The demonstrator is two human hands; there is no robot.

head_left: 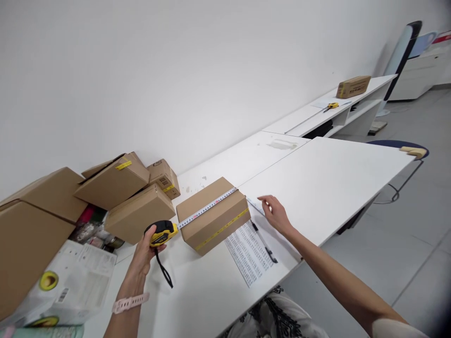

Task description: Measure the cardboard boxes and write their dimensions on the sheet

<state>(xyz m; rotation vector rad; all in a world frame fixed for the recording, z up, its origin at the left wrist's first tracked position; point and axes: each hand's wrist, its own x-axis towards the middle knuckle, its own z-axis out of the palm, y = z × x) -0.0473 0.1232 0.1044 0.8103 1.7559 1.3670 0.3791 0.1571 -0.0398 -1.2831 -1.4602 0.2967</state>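
My left hand (146, 249) is closed around a yellow and black tape measure (162, 233) with a black wrist strap dangling below. Its white blade (207, 207) stretches across the top of a brown cardboard box (200, 202), the end lying at the box's far right edge. Yellow tape runs along the side of that box. My right hand (276, 215) hovers just right of the box, fingers loosely bent and apart, holding nothing. Beside the box lie a printed sheet of numbers (246, 258) and a black pen (264, 241).
Several cardboard boxes (112, 180) crowd the left side, with an avocado-printed white package (84, 277) in front. White tables (338, 178) extend right. On the far one sit another box (353, 87) and a second tape measure (332, 106). A stool (394, 144) stands beyond.
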